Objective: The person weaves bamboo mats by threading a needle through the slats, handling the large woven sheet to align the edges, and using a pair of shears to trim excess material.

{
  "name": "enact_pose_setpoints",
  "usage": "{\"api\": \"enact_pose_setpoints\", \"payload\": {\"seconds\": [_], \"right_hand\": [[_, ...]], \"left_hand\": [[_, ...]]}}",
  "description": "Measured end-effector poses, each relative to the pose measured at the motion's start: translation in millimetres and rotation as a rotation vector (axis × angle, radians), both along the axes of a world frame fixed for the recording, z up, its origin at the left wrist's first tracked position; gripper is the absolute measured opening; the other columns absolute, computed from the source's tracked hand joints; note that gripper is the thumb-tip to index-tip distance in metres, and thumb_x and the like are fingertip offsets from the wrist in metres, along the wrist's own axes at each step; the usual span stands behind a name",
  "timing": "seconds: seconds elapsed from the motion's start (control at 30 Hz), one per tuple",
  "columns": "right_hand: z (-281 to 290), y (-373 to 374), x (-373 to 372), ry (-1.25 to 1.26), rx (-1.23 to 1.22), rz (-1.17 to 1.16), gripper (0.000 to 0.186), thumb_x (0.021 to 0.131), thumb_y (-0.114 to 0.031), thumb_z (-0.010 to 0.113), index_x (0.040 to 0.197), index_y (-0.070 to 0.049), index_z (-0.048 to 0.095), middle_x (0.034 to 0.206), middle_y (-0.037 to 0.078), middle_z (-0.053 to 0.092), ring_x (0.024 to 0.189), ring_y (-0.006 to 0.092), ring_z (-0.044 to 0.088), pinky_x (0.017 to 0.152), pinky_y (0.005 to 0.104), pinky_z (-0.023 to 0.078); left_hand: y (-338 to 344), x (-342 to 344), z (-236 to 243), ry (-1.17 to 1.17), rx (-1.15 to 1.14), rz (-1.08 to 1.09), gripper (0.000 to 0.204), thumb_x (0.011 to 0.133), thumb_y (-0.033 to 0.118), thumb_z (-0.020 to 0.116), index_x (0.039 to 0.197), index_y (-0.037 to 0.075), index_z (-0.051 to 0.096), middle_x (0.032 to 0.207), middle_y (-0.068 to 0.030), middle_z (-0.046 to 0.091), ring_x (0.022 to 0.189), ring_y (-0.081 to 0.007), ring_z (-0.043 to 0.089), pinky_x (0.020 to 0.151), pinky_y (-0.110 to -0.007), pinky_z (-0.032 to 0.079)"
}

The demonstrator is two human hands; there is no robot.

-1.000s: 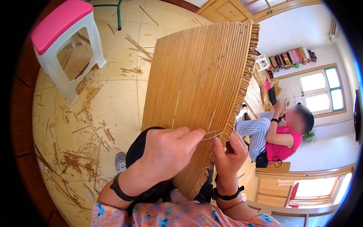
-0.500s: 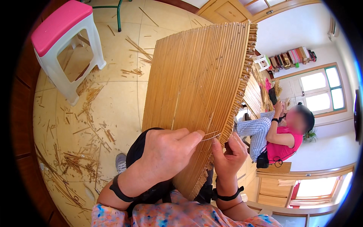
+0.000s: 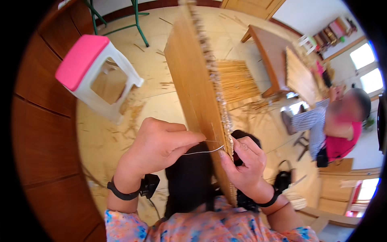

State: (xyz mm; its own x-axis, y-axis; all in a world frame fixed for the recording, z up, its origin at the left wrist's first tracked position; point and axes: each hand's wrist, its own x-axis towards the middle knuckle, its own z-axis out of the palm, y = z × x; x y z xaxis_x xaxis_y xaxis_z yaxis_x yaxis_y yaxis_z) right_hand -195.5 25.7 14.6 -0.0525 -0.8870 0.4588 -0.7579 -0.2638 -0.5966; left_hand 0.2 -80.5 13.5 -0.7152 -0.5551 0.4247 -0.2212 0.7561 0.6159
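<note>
The left hand [image 3: 161, 141] pinches the thread [image 3: 205, 152]; the right hand [image 3: 248, 161] grips the panel [image 3: 199, 92], on edge by the legs [image 3: 187, 179]. A hard tug could snap the thread; a slack grip, tip the panel. Its long axis runs outward, leaning left, broad face leftward.

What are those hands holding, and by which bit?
The left hand pinches a pale thread just short of the panel; the right hand grips the panel by its edge.
</note>
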Motion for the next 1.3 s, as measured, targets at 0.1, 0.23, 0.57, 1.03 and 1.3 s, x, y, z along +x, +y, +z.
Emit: {"api": "enact_pose_setpoints", "payload": {"seconds": [0.1,0.23,0.57,1.03,1.3], "right_hand": [[-12,2,16,-0.130,-0.015,0.094,0.038,0.069,-0.003,0.073,0.105,0.001,0.066,0.073,0.007,0.054,0.054,0.0177,0.055,0.048,0.0269,0.044],[-24,3,15,-0.350,0.005,0.197,0.043,0.070,-0.006,0.072,0.111,0.001,0.062,0.082,0.010,0.055,0.061,0.0205,0.057,0.052,0.0285,0.046],[-45,-13,19,-0.775,0.178,0.529,0.037,0.081,-0.002,0.061,0.118,-0.004,0.062,0.091,0.010,0.056,0.073,0.0199,0.058,0.062,0.0279,0.047],[-53,-13,13,-0.834,0.097,0.517,0.037,0.080,0.002,0.062,0.116,-0.005,0.064,0.093,0.009,0.055,0.070,0.0177,0.057,0.061,0.0266,0.048],[-55,-13,11,-0.840,0.129,0.568,0.036,0.080,0.001,0.062,0.116,-0.003,0.063,0.096,0.010,0.055,0.072,0.0182,0.058,0.063,0.0271,0.049]], "left_hand": [[3,23,6,-0.045,0.129,-0.057,0.019,0.072,0.004,0.069,0.090,0.011,0.071,0.058,-0.0056,0.057,0.050,-0.0217,0.056,0.045,-0.032,0.041],[12,30,7,-0.079,0.253,-0.014,0.021,0.073,-0.003,0.067,0.092,0.006,0.072,0.054,-0.0067,0.052,0.045,-0.0190,0.051,0.043,-0.030,0.038],[21,61,4,-0.121,0.291,0.057,0.014,0.070,-0.007,0.068,0.082,0.001,0.069,0.058,-0.0082,0.059,0.048,-0.0181,0.057,0.044,-0.026,0.042],[43,44,-2,-0.108,0.260,0.186,0.012,0.070,-0.010,0.064,0.078,-0.002,0.066,0.058,-0.0090,0.060,0.048,-0.0182,0.057,0.046,-0.026,0.042],[47,34,-1,-0.083,0.275,0.199,0.015,0.072,-0.011,0.062,0.083,-0.003,0.067,0.061,-0.0089,0.059,0.050,-0.0183,0.057,0.047,-0.026,0.041]]}}
